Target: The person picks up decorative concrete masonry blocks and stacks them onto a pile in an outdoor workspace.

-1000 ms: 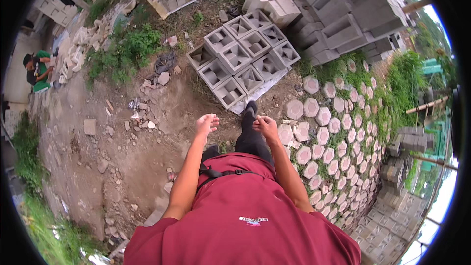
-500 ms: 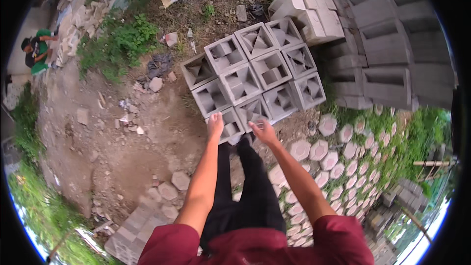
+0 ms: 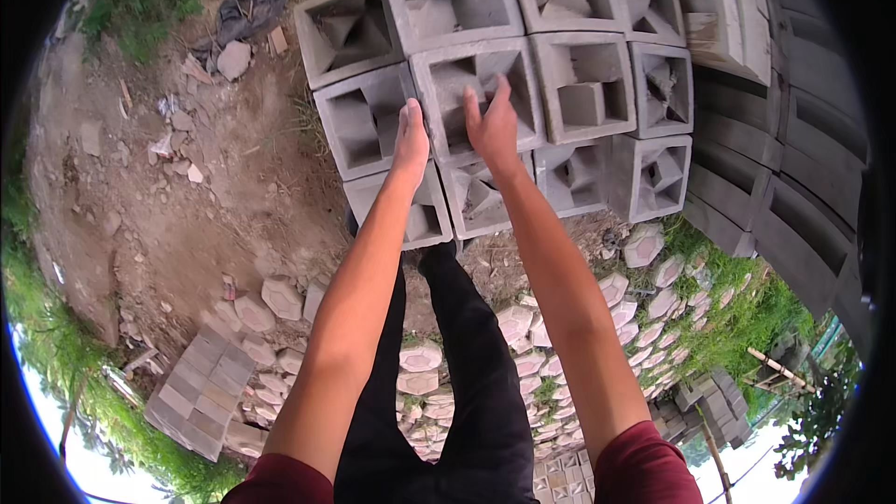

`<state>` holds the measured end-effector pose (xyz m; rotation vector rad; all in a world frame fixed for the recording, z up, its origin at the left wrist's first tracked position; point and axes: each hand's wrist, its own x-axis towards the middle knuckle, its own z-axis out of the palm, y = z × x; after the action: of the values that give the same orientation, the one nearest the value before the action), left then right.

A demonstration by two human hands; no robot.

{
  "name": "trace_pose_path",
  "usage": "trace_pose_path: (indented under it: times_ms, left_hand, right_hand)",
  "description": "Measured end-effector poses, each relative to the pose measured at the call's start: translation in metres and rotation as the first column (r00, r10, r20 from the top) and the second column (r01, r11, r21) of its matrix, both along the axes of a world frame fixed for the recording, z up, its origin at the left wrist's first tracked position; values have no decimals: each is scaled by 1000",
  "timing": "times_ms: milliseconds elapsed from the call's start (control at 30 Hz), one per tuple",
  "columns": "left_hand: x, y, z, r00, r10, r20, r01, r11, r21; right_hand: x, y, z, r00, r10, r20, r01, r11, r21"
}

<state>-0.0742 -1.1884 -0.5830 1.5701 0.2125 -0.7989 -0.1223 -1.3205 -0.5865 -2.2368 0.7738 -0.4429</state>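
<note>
Square grey concrete ventilation blocks with angular shapes inside lie side by side in front of me. Over the left edge of a middle block [image 3: 427, 65], my left hand [image 3: 412, 142] has its fingers stretched out; whether it touches the concrete I cannot tell. My right hand [image 3: 493, 126] hovers over the recess of that same block, thumb and fingers apart, with nothing in it. Left of my left hand lies another block [image 3: 322, 121], and a nearer block [image 3: 353, 194] sits under my left wrist. A block [image 3: 628, 84] stands to the right of my right hand.
Tall stacked grey blocks [image 3: 798, 145] rise on the right, beside pale concrete pieces [image 3: 714, 0]. Hexagonal pavers [image 3: 418, 356] cover the ground by my legs. Rubble [image 3: 233, 60] and dark crumpled sheeting [image 3: 252, 9] lie on dirt at left. A paver stack [image 3: 198, 392] stands at lower left.
Both hands have moved forward from the near edge of the blocks to the middle one. The view has come closer to the blocks, which look larger.
</note>
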Motion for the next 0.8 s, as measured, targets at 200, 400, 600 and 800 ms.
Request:
trace_pose_path:
  times_ms: [200,400,600,800]
  left_hand:
    - [-9,29,-17,951,71,-300,-180,918,-353]
    - [-13,41,-19,932,27,-362,-98,979,-179]
    - [-21,68,-8,889,85,-450,-193,960,-201]
    - [-64,167,-11,881,232,-413,-406,819,-406]
  right_hand:
    - [22,13,0,978,-121,-171,150,974,169]
    - [7,11,-5,978,-97,-184,142,959,247]
    - [-16,68,70,996,-13,-93,37,965,259]
    - [-42,168,209,993,81,-83,-36,895,445]
